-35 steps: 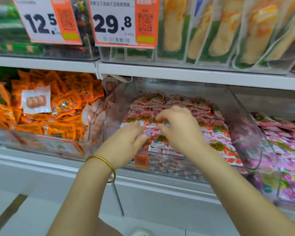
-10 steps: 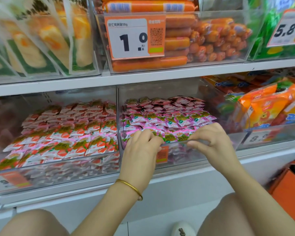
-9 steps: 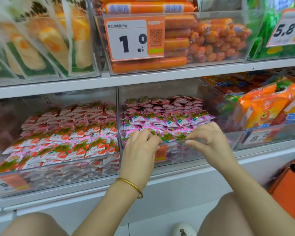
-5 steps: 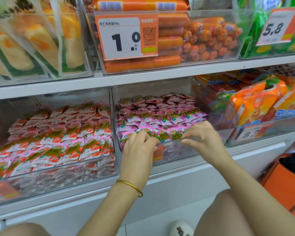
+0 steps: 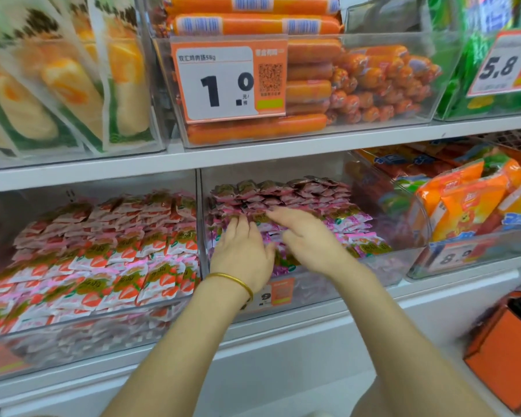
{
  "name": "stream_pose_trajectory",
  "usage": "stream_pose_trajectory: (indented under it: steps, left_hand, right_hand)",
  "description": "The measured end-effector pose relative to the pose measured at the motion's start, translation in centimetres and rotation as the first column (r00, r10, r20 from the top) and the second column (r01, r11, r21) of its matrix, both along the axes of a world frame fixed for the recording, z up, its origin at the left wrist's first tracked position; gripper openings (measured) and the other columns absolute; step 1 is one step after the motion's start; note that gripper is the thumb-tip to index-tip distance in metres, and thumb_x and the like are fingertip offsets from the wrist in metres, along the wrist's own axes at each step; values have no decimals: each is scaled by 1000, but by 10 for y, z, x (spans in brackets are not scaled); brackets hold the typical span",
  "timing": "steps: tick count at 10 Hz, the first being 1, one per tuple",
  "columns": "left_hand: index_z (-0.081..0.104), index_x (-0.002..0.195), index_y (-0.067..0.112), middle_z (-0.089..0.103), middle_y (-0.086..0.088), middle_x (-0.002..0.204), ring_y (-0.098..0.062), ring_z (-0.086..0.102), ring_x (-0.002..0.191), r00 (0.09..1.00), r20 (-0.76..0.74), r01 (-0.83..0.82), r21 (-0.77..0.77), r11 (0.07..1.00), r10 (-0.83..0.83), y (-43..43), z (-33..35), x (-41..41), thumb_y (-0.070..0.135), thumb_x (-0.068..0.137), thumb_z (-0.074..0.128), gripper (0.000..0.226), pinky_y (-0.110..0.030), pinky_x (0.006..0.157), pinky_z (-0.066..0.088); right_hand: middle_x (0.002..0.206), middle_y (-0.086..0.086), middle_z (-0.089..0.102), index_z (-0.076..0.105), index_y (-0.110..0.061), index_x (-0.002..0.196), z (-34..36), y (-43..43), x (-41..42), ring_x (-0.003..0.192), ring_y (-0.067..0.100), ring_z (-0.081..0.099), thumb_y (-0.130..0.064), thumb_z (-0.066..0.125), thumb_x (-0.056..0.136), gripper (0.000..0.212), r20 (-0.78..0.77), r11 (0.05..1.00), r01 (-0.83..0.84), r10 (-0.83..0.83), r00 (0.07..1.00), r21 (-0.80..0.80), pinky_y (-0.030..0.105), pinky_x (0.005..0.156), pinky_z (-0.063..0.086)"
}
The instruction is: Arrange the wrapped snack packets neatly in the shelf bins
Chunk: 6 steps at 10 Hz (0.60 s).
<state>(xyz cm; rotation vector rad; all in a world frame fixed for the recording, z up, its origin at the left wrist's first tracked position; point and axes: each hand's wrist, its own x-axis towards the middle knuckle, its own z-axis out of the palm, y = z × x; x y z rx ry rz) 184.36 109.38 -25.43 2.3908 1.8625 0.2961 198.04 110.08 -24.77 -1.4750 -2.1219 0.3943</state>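
A clear shelf bin in the middle holds rows of small pink and purple wrapped snack packets. Both my hands are inside it, on top of the packets. My left hand, with a gold bangle at the wrist, lies flat on the left rows with fingers stretched forward. Just to its right, my right hand rests on the middle rows, its fingers extended toward the back. Neither hand grips a packet. The bin to the left holds red and white packets in neat rows.
Orange sausages fill the bin on the shelf above, behind a price tag. Orange snack bags sit in the bin to the right. An orange box stands on the floor at lower right. Corn packs hang upper left.
Both hands have moved from the bin's front edge further back over the packets, and their fingers have straightened. The view has drifted a little to the right.
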Motion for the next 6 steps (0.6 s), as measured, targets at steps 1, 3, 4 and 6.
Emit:
stream_pose_trajectory:
  steps: [1, 3, 4, 6]
  left_hand:
    - [13, 147, 2, 6, -14, 157, -27, 3, 144, 999, -49, -22, -33, 999, 21, -2, -3, 0, 33, 99, 25, 58, -36, 118, 6]
    - [7, 148, 4, -1, -11, 157, -24, -3, 145, 998, -41, -38, -28, 999, 37, -8, -8, 1, 32, 100, 23, 58, -33, 118, 1]
    - [9, 148, 4, -1, -11, 157, -24, -3, 145, 997, -41, -61, -51, 997, 59, -6, -6, 1, 32, 100, 21, 57, -35, 118, 2]
    - [26, 144, 9, 7, -10, 157, -22, 3, 144, 981, 192, 26, 48, 999, -35, -28, 12, -1, 26, 99, 27, 48, -31, 116, 5]
  right_hand:
    - [155, 6, 24, 38, -13, 143, -11, 17, -13, 143, 18, 21, -8, 38, 93, 50, 102, 990, -26, 40, 994, -137, 27, 116, 14]
    - [152, 4, 31, 43, -12, 139, -14, 22, -9, 140, 16, 26, -9, 38, 94, 45, 101, 987, -38, 54, 993, -154, 22, 112, 18]
    - [152, 4, 32, 42, -14, 140, -15, 22, -10, 140, 16, 26, -9, 38, 94, 47, 108, 988, -47, 63, 992, -146, 25, 114, 20]
    - [121, 5, 63, 63, -10, 118, 0, -10, 0, 114, 17, 55, 1, 40, 78, 47, -353, 988, 141, -112, 929, 57, 24, 102, 39]
